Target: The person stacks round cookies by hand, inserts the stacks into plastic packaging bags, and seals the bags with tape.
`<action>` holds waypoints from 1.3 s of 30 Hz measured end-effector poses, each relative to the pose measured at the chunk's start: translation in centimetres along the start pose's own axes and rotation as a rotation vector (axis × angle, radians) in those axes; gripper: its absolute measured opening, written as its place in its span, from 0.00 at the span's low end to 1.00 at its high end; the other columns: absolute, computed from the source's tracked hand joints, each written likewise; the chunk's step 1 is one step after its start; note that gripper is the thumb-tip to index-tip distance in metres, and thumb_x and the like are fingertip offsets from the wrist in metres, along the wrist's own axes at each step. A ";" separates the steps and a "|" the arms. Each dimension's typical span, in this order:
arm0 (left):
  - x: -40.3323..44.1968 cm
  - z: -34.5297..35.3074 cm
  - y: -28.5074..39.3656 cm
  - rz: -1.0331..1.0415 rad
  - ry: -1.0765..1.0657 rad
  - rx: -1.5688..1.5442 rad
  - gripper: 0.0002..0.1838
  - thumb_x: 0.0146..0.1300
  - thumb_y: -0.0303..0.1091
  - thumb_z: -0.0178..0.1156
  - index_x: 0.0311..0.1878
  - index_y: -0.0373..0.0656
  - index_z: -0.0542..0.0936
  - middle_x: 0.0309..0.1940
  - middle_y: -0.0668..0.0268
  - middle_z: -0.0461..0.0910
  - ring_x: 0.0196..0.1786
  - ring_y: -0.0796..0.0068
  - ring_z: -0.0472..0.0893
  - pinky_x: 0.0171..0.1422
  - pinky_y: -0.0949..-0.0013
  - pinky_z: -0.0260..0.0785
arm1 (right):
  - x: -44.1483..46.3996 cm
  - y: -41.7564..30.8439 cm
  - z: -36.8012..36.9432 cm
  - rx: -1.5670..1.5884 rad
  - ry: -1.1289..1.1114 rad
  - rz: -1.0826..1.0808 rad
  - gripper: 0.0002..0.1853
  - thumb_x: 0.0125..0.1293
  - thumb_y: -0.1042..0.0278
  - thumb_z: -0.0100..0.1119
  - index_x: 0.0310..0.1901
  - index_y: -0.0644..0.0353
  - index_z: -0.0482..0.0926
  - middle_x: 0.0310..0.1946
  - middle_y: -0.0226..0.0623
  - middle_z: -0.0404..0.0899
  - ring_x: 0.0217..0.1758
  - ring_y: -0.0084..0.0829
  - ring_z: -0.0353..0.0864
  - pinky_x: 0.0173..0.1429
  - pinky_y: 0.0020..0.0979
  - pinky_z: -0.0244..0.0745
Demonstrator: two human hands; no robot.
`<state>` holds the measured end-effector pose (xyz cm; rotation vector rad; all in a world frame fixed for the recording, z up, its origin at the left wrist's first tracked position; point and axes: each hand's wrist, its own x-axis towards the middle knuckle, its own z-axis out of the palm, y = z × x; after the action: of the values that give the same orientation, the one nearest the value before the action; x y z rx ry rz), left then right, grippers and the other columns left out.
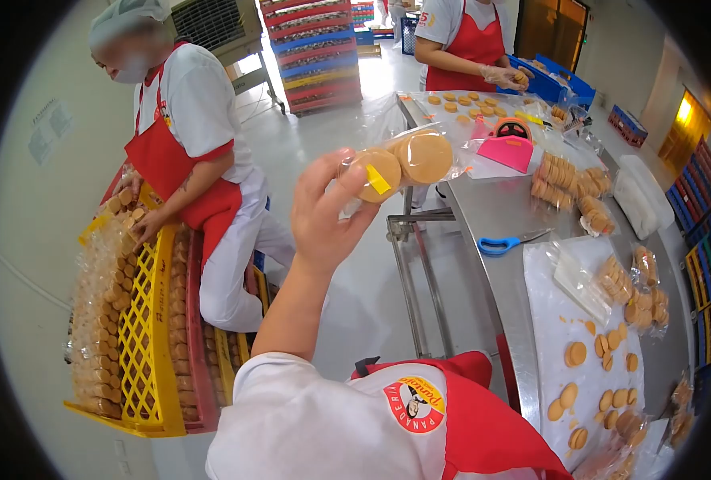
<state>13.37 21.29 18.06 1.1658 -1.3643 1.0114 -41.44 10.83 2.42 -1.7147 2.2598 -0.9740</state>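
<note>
Far left, we see a co-worker (183,136) in red apron and hair net, hands on bagged biscuits (103,344) packed in a tilted yellow crate (143,328). A red crate (205,408) is just beside it.

Centre, our left hand (327,212) is raised, fingers and thumb clamped on the left end of a clear packet (426,158) of round biscuits, with a yellow label (378,179). We have this packet in mid-air, left of the metal table (483,208). Our right hand is out of view; can't tell its state. Behind, a tall crate stack (311,56) on the floor.

Next, a second co-worker (467,40), gloved, holds biscuits at the table's far end, near loose biscuits (467,100) in rows. Nearer us, a pink-and-orange tool (506,152), then blue-handled scissors (499,246) by the edge, blades pointing right.

Right, filled bags (555,184) lie in a cluster; nearer, a white sheet (547,296) carries scattered biscuits (575,354) and more bags. Far right, multicoloured crates (699,192) stand stacked.
</note>
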 end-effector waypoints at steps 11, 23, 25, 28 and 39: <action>-0.6 1.4 -0.7 0.137 0.150 -0.127 0.22 0.34 0.21 0.68 0.35 0.50 0.74 0.50 0.60 0.68 0.50 0.57 0.71 0.50 0.63 0.66 | -0.1 0.4 -0.9 -0.049 0.013 0.012 0.26 0.63 0.61 0.38 0.63 0.57 0.54 0.62 0.42 0.58 0.67 0.44 0.50 0.68 0.42 0.40; 0.7 5.2 2.4 0.111 0.028 -0.170 0.35 0.36 0.24 0.73 0.40 0.49 0.56 0.47 0.54 0.72 0.46 0.59 0.76 0.51 0.62 0.69 | -2.2 1.8 -5.1 -1.026 -0.134 0.177 0.27 0.64 0.61 0.34 0.65 0.56 0.50 0.64 0.43 0.55 0.69 0.46 0.46 0.70 0.43 0.36; 0.6 8.6 3.1 0.092 0.113 -0.388 0.29 0.35 0.24 0.73 0.39 0.46 0.65 0.46 0.57 0.72 0.48 0.60 0.74 0.50 0.66 0.68 | -2.2 2.2 -6.0 -1.285 -0.235 0.129 0.28 0.64 0.61 0.34 0.66 0.56 0.50 0.64 0.43 0.55 0.69 0.46 0.46 0.71 0.43 0.35; 0.8 13.1 5.6 -0.015 -0.160 -0.419 0.29 0.38 0.22 0.70 0.46 0.44 0.69 0.45 0.58 0.72 0.47 0.63 0.74 0.50 0.67 0.67 | -3.0 1.9 -6.0 -0.361 0.051 -0.198 0.19 0.66 0.67 0.37 0.58 0.62 0.62 0.54 0.40 0.68 0.60 0.34 0.63 0.67 0.35 0.53; 1.5 39.2 36.9 -0.359 -1.268 -1.184 0.27 0.49 0.39 0.65 0.51 0.39 0.69 0.39 0.63 0.75 0.34 0.80 0.75 0.36 0.76 0.70 | -3.0 0.5 -7.3 1.052 0.102 0.229 0.16 0.63 0.60 0.51 0.48 0.62 0.73 0.37 0.31 0.75 0.42 0.21 0.72 0.47 0.25 0.68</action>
<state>-29.90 -10.79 15.82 0.9499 -2.0580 -0.9875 -44.29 16.55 7.00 -0.9235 1.4222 -1.7495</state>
